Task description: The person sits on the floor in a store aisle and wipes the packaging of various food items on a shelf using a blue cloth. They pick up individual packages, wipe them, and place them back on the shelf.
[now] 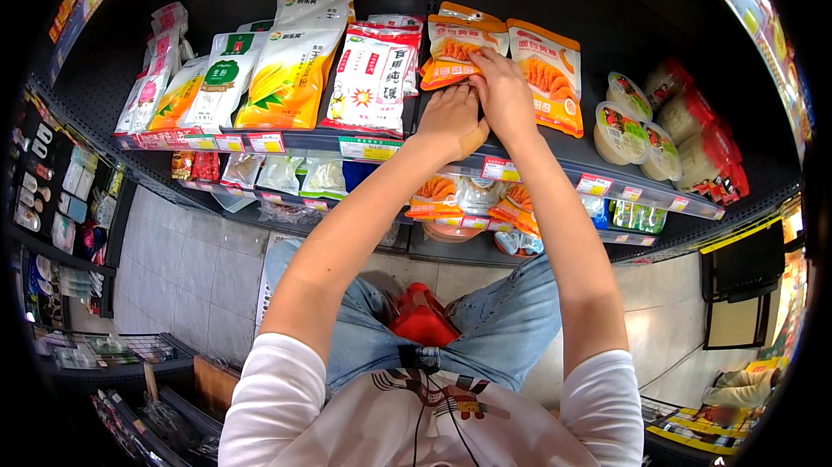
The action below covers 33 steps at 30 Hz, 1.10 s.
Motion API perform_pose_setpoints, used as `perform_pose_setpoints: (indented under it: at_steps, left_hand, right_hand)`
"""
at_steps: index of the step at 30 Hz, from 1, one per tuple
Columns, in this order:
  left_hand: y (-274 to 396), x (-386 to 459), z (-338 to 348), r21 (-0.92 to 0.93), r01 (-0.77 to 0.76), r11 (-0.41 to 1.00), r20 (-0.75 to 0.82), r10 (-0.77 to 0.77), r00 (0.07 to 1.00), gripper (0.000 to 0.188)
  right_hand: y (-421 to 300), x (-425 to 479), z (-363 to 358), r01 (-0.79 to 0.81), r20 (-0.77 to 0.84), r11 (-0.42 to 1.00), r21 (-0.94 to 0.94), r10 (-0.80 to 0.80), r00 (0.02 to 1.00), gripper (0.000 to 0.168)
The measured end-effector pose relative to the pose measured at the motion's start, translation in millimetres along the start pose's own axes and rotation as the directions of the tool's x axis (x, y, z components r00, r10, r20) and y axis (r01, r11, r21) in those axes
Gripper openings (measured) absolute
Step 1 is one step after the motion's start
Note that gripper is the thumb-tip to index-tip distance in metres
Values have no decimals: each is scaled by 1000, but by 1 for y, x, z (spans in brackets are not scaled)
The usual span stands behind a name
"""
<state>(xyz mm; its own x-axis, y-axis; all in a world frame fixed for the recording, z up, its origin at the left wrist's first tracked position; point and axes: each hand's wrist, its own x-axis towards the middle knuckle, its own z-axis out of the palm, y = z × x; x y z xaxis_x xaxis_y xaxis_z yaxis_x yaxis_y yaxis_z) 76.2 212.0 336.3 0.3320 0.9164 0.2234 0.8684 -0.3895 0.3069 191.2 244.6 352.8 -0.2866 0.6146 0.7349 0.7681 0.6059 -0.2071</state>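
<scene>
An orange breadcrumb packet (pixel 463 44) leans back on the upper shelf, its hanging hole at the top. My right hand (pixel 510 93) is at its lower right corner, with fingers over the front and the thumb near the bottom edge. Just below the packet, my left hand (pixel 455 117) reaches in palm down, fingertips at the bottom edge; what lies under them is hidden. A beige plaster or patch (pixel 474 141) shows at the left wrist. To the right stands a second, larger-looking breadcrumb packet (pixel 546 77), close to my right hand.
Left of my hands stand white-and-red bags (pixel 374 80), yellow corn starch bags (pixel 286 80) and other starch bags (pixel 218 83). Round plastic tubs (pixel 622 132) and red-topped packs (pixel 702 142) sit at right. Price tags line the shelf edge (pixel 429 154). A lower shelf holds more packets (pixel 435 197).
</scene>
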Motion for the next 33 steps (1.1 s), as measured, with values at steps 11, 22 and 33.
perform_pose_setpoints:
  at_steps: [11,22,33]
  left_hand:
    - [23,-39,-45,-171,-42,984,-152,16,988,21]
    - [-15,14,1,243,-78,967,-257,141,956,65]
    - [-17,11,3,319,-69,945,-190,135,972,67]
  right_hand:
    - [14,-27,-31,-9,-49,1000,13,10,999,35]
    - [72,-53,-44,-202,116,937,-286,243,963,44]
    - [57,-51,-46,-232,184,897,-377,318,930,49]
